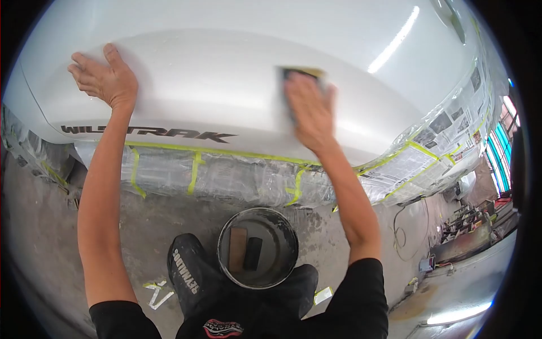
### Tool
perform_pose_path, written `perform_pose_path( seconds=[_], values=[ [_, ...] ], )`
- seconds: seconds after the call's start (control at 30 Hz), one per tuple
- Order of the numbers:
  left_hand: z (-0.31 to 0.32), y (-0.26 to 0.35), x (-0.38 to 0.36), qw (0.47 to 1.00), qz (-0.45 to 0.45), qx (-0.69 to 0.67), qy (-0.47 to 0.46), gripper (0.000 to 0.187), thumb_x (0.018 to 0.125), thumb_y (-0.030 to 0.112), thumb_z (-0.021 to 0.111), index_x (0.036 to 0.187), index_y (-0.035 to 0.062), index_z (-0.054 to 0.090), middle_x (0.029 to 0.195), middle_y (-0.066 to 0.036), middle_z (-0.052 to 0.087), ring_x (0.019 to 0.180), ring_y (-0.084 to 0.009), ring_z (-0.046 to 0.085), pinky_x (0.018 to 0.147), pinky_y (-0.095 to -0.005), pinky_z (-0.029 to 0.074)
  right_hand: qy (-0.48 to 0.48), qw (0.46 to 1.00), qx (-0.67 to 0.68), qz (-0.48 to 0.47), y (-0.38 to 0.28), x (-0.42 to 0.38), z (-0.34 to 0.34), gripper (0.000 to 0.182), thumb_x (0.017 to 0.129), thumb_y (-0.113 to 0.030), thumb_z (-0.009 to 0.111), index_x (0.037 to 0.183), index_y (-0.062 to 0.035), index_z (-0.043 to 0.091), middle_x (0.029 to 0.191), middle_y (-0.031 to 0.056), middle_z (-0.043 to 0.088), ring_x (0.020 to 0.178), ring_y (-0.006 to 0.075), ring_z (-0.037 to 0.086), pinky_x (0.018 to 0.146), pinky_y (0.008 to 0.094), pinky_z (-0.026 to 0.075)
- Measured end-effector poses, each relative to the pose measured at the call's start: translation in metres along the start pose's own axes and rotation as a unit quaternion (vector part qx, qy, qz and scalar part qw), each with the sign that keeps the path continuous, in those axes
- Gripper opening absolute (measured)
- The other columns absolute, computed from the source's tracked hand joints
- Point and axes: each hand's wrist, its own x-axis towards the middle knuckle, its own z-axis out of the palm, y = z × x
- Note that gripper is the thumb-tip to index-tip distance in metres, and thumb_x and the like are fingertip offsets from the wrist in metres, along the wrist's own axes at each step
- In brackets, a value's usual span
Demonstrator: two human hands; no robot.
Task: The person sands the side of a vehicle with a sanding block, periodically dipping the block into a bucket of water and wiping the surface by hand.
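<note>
My left hand [108, 79] rests with fingers spread on the light silver-white vehicle door panel [209, 79], above dark "WILDTRAK" lettering [186, 134]. Farther right, my right hand [309, 110] presses a piece of sandpaper [314, 72] flat against the same panel. The sheet is dark with a yellowish-tan edge, mostly hidden under my fingers. Motion blurs this hand and the sheet. Both arms reach forward from black sleeves.
Between my legs stands a round bucket [222, 244] holding a brown block [237, 248] and a black block [253, 253]. Plastic sheeting [226, 172], yellow-green tape [195, 172] and newspaper [446, 121] cover the panel's lower and right edges. Tape scraps [155, 294] lie on the concrete floor.
</note>
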Motion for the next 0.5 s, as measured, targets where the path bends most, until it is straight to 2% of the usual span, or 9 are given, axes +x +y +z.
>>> perform_pose_path(
  seconds=[0.07,0.13,0.17,0.23,0.3,0.33,0.37,0.47,0.5],
  values=[
    [0.003,-0.003,0.002,1.000,0.012,0.008,0.010,0.091,0.095,0.062,0.041,0.153,-0.0013,0.011,0.154,-0.033,0.004,0.142,-0.0476,0.006,0.114,-0.0600,0.008,0.013,0.998,0.055,-0.036,-0.046,0.070,0.004,0.049,0.090,-0.010,0.049,0.138,-0.0065,0.053,0.151,0.0058,0.045,0.140,0.0227,0.041,0.116,0.0566,0.018],
    [0.002,-0.005,0.002,1.000,0.014,0.022,0.012,0.090,0.095,0.061,0.041,0.153,-0.0011,0.011,0.154,-0.033,0.005,0.142,-0.0474,0.007,0.114,-0.0595,0.008,0.060,0.995,0.047,-0.066,-0.059,0.090,0.009,0.049,0.091,-0.014,0.046,0.140,-0.0077,0.051,0.151,0.0033,0.043,0.140,0.0198,0.039,0.116,0.0550,0.020],
    [0.001,-0.005,0.002,0.999,0.012,0.029,0.011,0.089,0.095,0.061,0.041,0.153,-0.0011,0.012,0.154,-0.033,0.005,0.142,-0.0473,0.007,0.114,-0.0591,0.008,0.034,0.994,-0.001,-0.107,-0.040,0.086,-0.005,0.050,0.091,-0.015,0.046,0.141,-0.0107,0.050,0.153,0.0012,0.042,0.142,0.0164,0.037,0.117,0.0532,0.019],
    [0.002,-0.004,0.000,0.999,0.009,0.032,0.007,0.088,0.096,0.059,0.042,0.153,-0.0012,0.013,0.154,-0.033,0.007,0.142,-0.0473,0.008,0.114,-0.0586,0.009,0.003,0.997,0.019,-0.072,0.008,0.044,-0.022,0.055,0.088,-0.004,0.045,0.142,-0.0120,0.050,0.149,0.0031,0.047,0.139,0.0179,0.042,0.120,0.0504,0.009],
    [0.003,-0.004,0.000,1.000,0.006,0.026,0.011,0.086,0.096,0.057,0.043,0.152,-0.0013,0.015,0.154,-0.033,0.008,0.142,-0.0473,0.009,0.114,-0.0583,0.010,-0.010,0.999,-0.030,-0.010,0.071,-0.028,-0.038,0.066,0.080,0.007,0.050,0.144,-0.0107,0.049,0.149,0.0075,0.046,0.142,0.0202,0.039,0.120,0.0515,0.006],
    [0.005,-0.003,0.003,0.999,0.012,0.024,0.020,0.085,0.096,0.057,0.043,0.152,-0.0014,0.015,0.154,-0.033,0.009,0.142,-0.0473,0.010,0.114,-0.0583,0.010,-0.065,0.993,-0.067,0.069,0.097,-0.071,-0.045,0.069,0.078,0.009,0.054,0.144,-0.0092,0.048,0.149,0.0113,0.046,0.142,0.0259,0.038,0.119,0.0528,0.006],
    [0.007,-0.003,0.004,0.999,0.016,0.025,0.029,0.084,0.097,0.056,0.044,0.152,-0.0014,0.016,0.154,-0.033,0.010,0.142,-0.0474,0.011,0.114,-0.0583,0.011,0.023,0.995,-0.058,0.078,0.099,-0.076,-0.053,0.067,0.079,0.006,0.057,0.144,-0.0065,0.046,0.151,0.0140,0.043,0.144,0.0303,0.035,0.119,0.0537,0.008],
    [0.008,-0.010,0.000,0.998,0.025,0.041,0.034,0.083,0.097,0.055,0.043,0.151,-0.0016,0.017,0.153,-0.034,0.012,0.142,-0.0473,0.011,0.114,-0.0576,0.011,0.057,0.997,0.016,0.042,0.083,-0.056,-0.021,0.064,0.081,0.006,0.054,0.143,-0.0039,0.047,0.151,0.0157,0.042,0.145,0.0315,0.031,0.119,0.0538,0.012],
    [0.009,-0.011,0.004,0.998,0.029,0.044,0.040,0.083,0.097,0.055,0.043,0.151,-0.0017,0.017,0.153,-0.034,0.012,0.142,-0.0472,0.012,0.114,-0.0572,0.011,0.015,0.999,0.027,-0.007,0.059,-0.022,-0.006,0.054,0.086,0.002,0.050,0.140,-0.0029,0.050,0.151,0.0141,0.043,0.145,0.0286,0.032,0.118,0.0529,0.018]
  ],
)
